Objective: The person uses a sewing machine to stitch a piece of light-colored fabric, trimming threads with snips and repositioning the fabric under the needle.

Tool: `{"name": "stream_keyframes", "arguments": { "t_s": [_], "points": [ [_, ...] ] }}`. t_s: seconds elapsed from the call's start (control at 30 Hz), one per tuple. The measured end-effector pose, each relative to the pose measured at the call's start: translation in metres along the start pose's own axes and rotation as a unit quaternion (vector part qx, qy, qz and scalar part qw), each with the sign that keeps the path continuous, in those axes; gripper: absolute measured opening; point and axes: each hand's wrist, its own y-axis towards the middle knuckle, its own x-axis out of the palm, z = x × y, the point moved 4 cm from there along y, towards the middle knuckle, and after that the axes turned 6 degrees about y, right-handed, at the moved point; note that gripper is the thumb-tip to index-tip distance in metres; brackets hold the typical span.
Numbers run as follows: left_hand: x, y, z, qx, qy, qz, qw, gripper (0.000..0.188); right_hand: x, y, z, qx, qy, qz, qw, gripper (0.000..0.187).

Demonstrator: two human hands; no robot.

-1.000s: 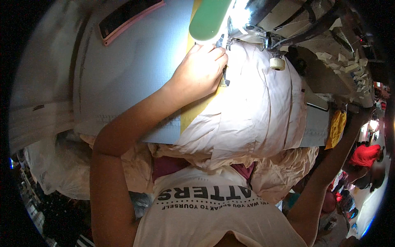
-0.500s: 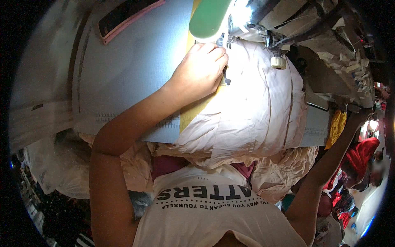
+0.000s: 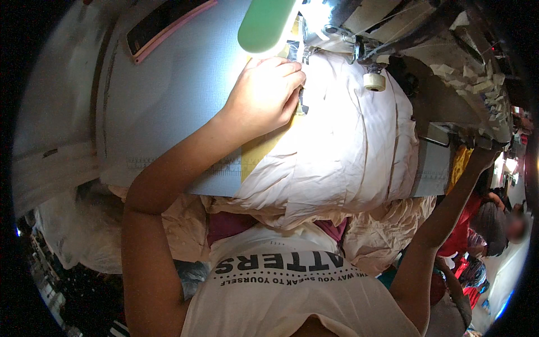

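My left hand (image 3: 266, 92) is closed, its fingers bent together beside the needle area of the sewing machine (image 3: 359, 48). What the fingertips hold there is hidden by the hand and the glare. Right next to them, cream fabric (image 3: 348, 135) lies bunched under the machine and hangs over the front edge toward my lap. My right arm reaches out to the far right, where my right hand (image 3: 487, 157) is at the dim right end of the machine. Its fingers are too dark and small to read.
A phone in a pink case (image 3: 163, 28) lies at the back left of the blue-grey table (image 3: 168, 106). A green rounded part (image 3: 266, 25) and a bright lamp (image 3: 317, 17) hang above my left hand. Yellow cloth (image 3: 459, 165) is by my right forearm. People are in the right background.
The view has shifted slightly, so the machine and phone sit a little further left. My left hand stays beside the needle area. People in the right background have moved.
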Motion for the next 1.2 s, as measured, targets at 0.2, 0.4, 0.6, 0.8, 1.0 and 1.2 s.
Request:
{"name": "stream_keyframes", "arguments": {
  "t_s": [0.2,0.4,0.6,0.8,1.0,1.2],
  "points": [
    [0.001,0.002,-0.001,-0.003,-0.017,-0.012,1.0,0.02,-0.012,-0.004,0.008,0.03,-0.039,0.0,0.999,0.027],
    [0.0,0.0,-0.005,-0.019,-0.025,0.002,1.0,0.016,-0.071,-0.007,-0.083,0.139,0.127,0.026,0.982,0.016],
    [0.001,0.002,-0.004,0.0,-0.028,0.009,1.0,0.016,-0.102,0.019,-0.381,0.073,0.542,-0.283,0.788,0.013],
    [0.002,0.003,-0.006,0.004,-0.04,0.019,0.999,0.016,0.008,0.011,-0.442,0.155,0.618,-0.328,0.697,0.011],
    [0.001,0.003,-0.004,0.002,-0.041,0.019,0.999,0.016,0.008,0.005,-0.46,0.171,0.656,-0.334,0.655,0.015],
    [0.002,0.001,-0.006,-0.001,-0.051,0.026,0.998,0.015,0.0,0.01,-0.464,0.18,0.608,-0.375,0.677,0.02]
  ]
}}
